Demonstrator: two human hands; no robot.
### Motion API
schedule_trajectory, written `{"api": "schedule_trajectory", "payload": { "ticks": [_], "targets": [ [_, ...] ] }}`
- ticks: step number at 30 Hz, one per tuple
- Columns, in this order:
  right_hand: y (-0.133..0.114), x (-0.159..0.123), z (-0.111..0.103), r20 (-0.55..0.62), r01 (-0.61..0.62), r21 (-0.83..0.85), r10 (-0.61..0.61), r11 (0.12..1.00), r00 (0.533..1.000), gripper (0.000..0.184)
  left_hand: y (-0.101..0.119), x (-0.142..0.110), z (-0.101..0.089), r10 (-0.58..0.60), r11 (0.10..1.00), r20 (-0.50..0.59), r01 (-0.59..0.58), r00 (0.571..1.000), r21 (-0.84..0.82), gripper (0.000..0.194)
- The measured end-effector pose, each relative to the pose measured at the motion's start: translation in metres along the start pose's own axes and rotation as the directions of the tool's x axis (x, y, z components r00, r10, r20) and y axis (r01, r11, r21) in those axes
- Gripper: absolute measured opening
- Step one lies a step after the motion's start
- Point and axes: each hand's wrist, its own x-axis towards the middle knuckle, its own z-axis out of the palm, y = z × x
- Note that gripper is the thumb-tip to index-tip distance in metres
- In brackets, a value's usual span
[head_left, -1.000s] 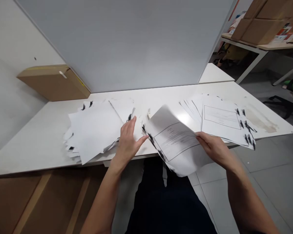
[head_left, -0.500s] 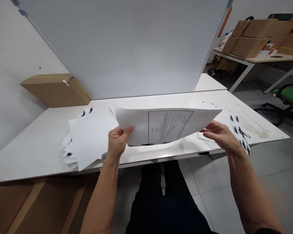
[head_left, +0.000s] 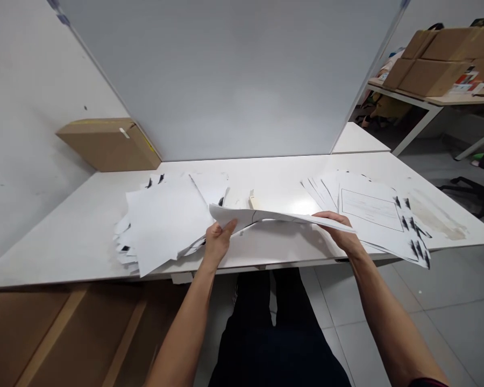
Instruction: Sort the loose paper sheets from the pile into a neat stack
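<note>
A printed sheet of paper [head_left: 282,216] is held across in front of me, slightly bowed and seen almost edge-on. My left hand [head_left: 218,242] pinches its left end, thumb on the near face. At the other end, my right hand [head_left: 339,228] is closed around the paper's edge, its fingers partly covered by the sheet. Left of my left hand lies an uneven pile of white papers [head_left: 165,220]. Beyond my right hand is a spread stack of printed sheets [head_left: 371,209] with black marks along its edge. A small beige piece [head_left: 253,200] shows just behind the held sheet.
The white table [head_left: 80,231] meets a tall white panel [head_left: 234,80] at the back. A cardboard box [head_left: 108,145] leans at the back left. Brown cartons [head_left: 64,338] sit below on the left. More boxes [head_left: 431,75] occupy another table at the right.
The sheet has tipped from a nearly upright, readable face to almost edge-on and come lower. My hands have moved closer together, and the beige piece behind is now visible.
</note>
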Motion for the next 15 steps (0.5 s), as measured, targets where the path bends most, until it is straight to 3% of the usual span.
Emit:
{"api": "schedule_trajectory", "payload": {
  "ticks": [3,7,10,12,15],
  "targets": [
    [-0.002,0.002,-0.001,-0.072,0.006,-0.026,-0.008,1.0,0.997,0.025,-0.004,0.003,0.004,-0.021,0.999,-0.001,0.021,1.0,0.032,0.041],
    [0.006,0.006,0.001,0.026,-0.125,-0.095,0.128,0.988,0.991,0.031,-0.008,0.004,0.009,-0.063,0.997,0.027,0.061,0.998,0.047,0.046],
    [0.009,0.002,0.0,-0.019,-0.122,-0.1,0.12,0.988,0.993,0.03,-0.002,0.006,0.007,-0.048,0.996,0.051,0.044,0.998,0.075,0.043],
    [0.009,-0.006,-0.003,-0.088,-0.138,-0.104,0.129,0.985,0.988,0.029,0.003,0.009,0.005,-0.038,0.997,0.101,0.03,0.994,0.077,0.04],
    [0.012,-0.024,-0.006,-0.085,-0.202,-0.08,0.195,0.976,0.977,0.029,0.001,0.011,0.002,-0.037,0.995,0.214,0.015,0.976,0.103,0.031]
  ]
}}
